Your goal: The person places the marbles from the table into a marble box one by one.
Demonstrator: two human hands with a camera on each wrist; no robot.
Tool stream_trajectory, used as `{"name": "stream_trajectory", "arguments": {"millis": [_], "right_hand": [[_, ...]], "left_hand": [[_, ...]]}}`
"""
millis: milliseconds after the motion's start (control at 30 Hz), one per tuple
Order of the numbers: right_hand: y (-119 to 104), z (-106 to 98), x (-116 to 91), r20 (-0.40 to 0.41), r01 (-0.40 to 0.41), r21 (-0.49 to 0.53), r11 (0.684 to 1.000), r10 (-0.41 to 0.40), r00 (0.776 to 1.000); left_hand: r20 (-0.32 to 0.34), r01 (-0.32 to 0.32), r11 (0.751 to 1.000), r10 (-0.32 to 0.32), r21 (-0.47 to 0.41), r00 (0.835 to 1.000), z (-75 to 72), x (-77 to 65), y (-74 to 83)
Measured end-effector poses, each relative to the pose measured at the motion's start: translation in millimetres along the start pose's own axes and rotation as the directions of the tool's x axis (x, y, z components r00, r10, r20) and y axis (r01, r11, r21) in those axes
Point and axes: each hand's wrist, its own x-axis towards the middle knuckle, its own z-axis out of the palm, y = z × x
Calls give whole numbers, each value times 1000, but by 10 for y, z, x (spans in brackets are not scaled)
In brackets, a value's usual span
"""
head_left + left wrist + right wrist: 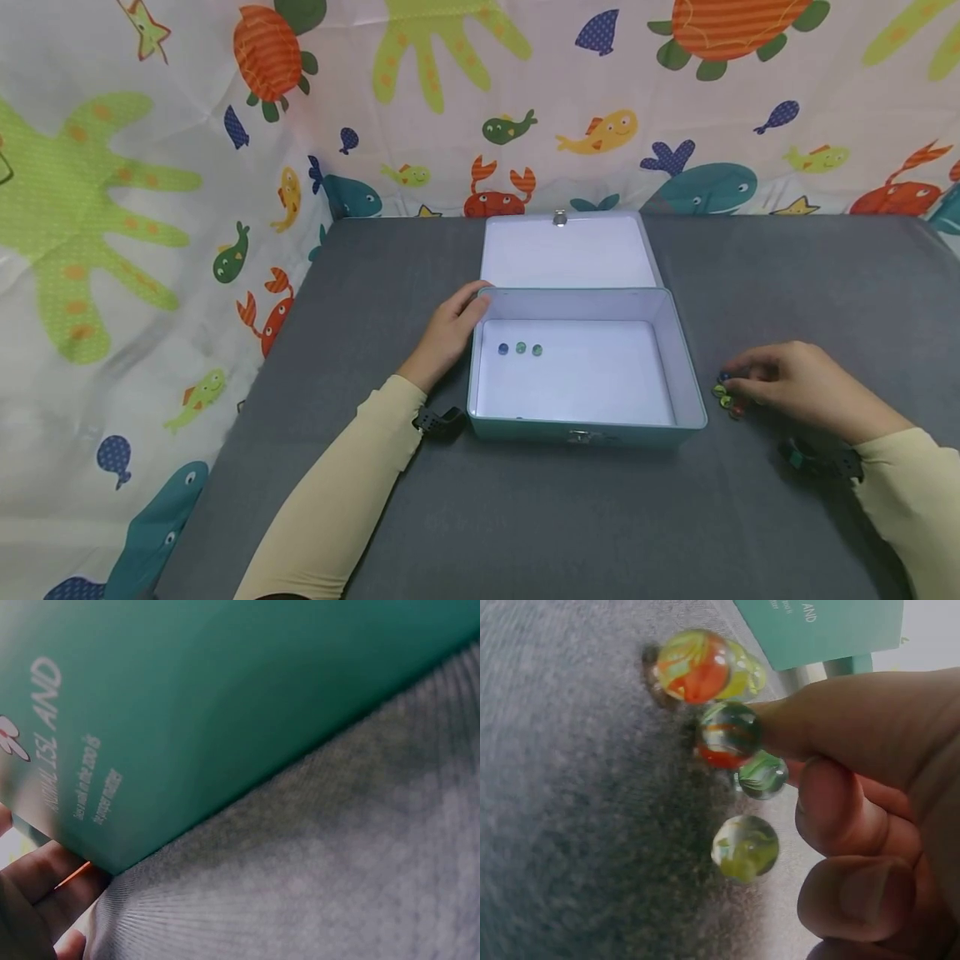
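Observation:
A green metal tin box (pixel 585 433) with a white inside stands with its lid (pixel 570 254) laid back behind it. My left hand (pixel 450 329) grips its back left corner; fingers (pixel 64 889) show at that corner in the left wrist view. Inside lie a blue marble (pixel 503 349) and two green ones (pixel 528 350). Right of the box, my right hand (pixel 795 387) pinches a dark marble (pixel 723 377) between thumb and finger. More glass marbles lie close by: an orange and yellow one (pixel 694 666) and a yellow-green one (pixel 745 849).
A grey cloth (pixel 562 525) covers the table. Behind and to the left hangs a white curtain (pixel 450 133) printed with sea animals. The box has a metal latch (pixel 581 437) at its front. Dark bands with cameras (pixel 442 421) sit on both wrists.

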Motion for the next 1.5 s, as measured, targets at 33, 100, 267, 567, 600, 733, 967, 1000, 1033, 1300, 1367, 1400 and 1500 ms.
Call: {"name": "stream_trajectory", "arguments": {"millis": [33, 100, 267, 567, 600, 733, 967, 1000, 1033, 1300, 1367, 1400, 1500], "right_hand": [[-1, -4, -3, -11, -1, 0, 1000, 1, 1000], [-7, -13, -9, -38, 2, -4, 1000, -2, 999], [-37, -33, -10, -114, 21, -19, 1000, -23, 993], [-162, -92, 36, -161, 80, -50, 996, -87, 983], [-183, -106, 46, -163, 80, -51, 996, -87, 983], [-270, -174, 89, -160, 65, -44, 997, -72, 984], [-398, -246, 172, -164, 64, -53, 997, -72, 984], [-413, -254, 183, -163, 66, -54, 996, -74, 984], [-428, -261, 196, -162, 67, -50, 996, -74, 984], [-522, -296, 277, -165, 93, -41, 995, -99, 981], [-546, -297, 288, -169, 96, -40, 995, -102, 980], [-560, -298, 293, -171, 99, -40, 994, -104, 980], [-614, -311, 308, -174, 99, -46, 994, -106, 979]], "left_hand": [[-1, 2, 1000, -2, 0, 1000, -1, 1, 5], [-2, 4, 1000, -4, 4, 1000, -3, 3, 10], [-9, 12, 1000, -12, 17, 1000, -4, 7, -10], [-18, 6, 1000, -6, 27, 1000, 11, -3, -11], [-18, 5, 1000, -5, 26, 1000, 10, -3, -8], [-20, -2, 1000, 2, 17, 1000, 9, -7, -2], [-22, -7, 1000, 7, 15, 1000, 11, 1, -39], [-20, -8, 1000, 9, 12, 1000, 11, 2, -42], [-19, -9, 1000, 10, 10, 1000, 7, 4, -47], [-25, -10, 1000, 11, 15, 1000, -14, 10, -56], [-28, -5, 1000, 5, 26, 1000, -8, 13, -55], [-29, -1, 999, 2, 33, 1000, -4, 16, -56], [-30, 6, 999, -5, 40, 1000, 6, 15, -46]]}}
